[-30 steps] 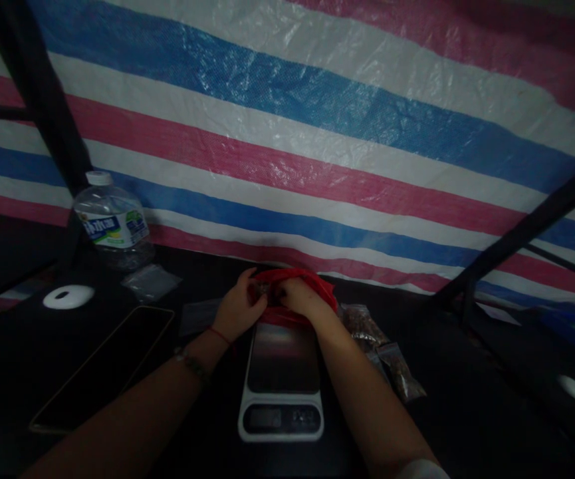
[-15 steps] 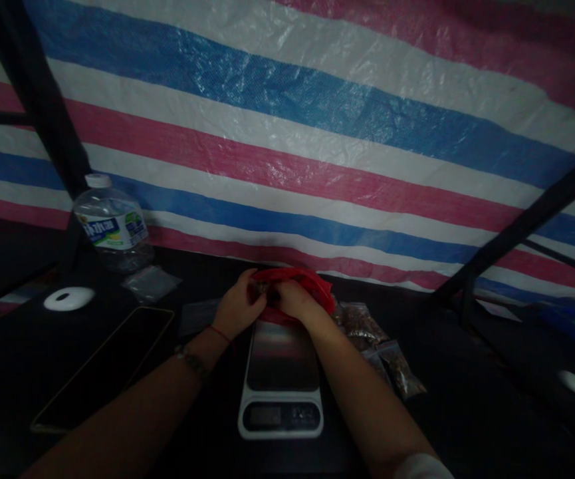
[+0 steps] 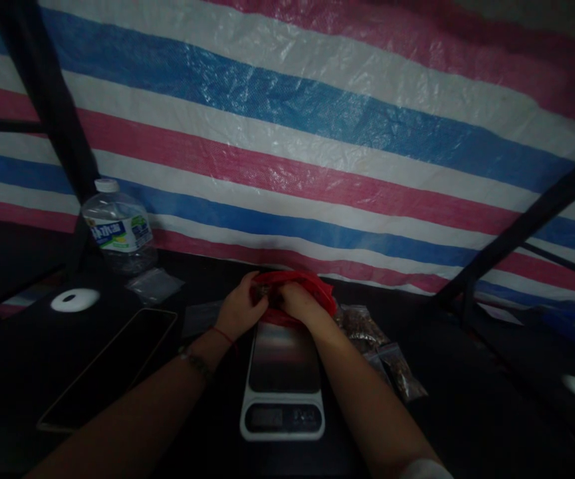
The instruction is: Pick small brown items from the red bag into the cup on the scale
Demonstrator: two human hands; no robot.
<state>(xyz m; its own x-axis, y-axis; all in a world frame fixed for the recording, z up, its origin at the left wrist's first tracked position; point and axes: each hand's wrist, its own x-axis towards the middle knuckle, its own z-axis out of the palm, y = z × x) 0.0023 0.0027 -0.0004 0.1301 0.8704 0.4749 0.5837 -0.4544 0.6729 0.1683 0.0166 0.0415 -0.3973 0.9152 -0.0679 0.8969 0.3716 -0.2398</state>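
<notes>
A red plastic bag (image 3: pixel 321 290) lies with its mouth open at the far end of a white kitchen scale (image 3: pixel 284 366). My left hand (image 3: pixel 240 309) is closed on the bag's left rim, thumb towards me. Some brownish contents show dimly beside that thumb. My right hand (image 3: pixel 296 303) reaches into the bag's mouth; its fingers are hidden inside, so whether they grip anything cannot be seen. Several small clear zip bags with brown bits (image 3: pixel 364 327) lie right of the red bag, partly behind my right forearm. The scale's display is too dark to read.
A phone (image 3: pixel 112 366) lies on the black table at left, with a clear plastic bag (image 3: pixel 155 286) and a large clear bottle (image 3: pixel 120 229) behind it. White oval pieces (image 3: pixel 75 300) sit on both sides. Striped sheeting (image 3: pixel 287 153) hangs behind, between dark frame bars.
The view has shifted slightly, moving everything a little within the picture. Both hands keep their places at the red bag, the right one still inside it.
</notes>
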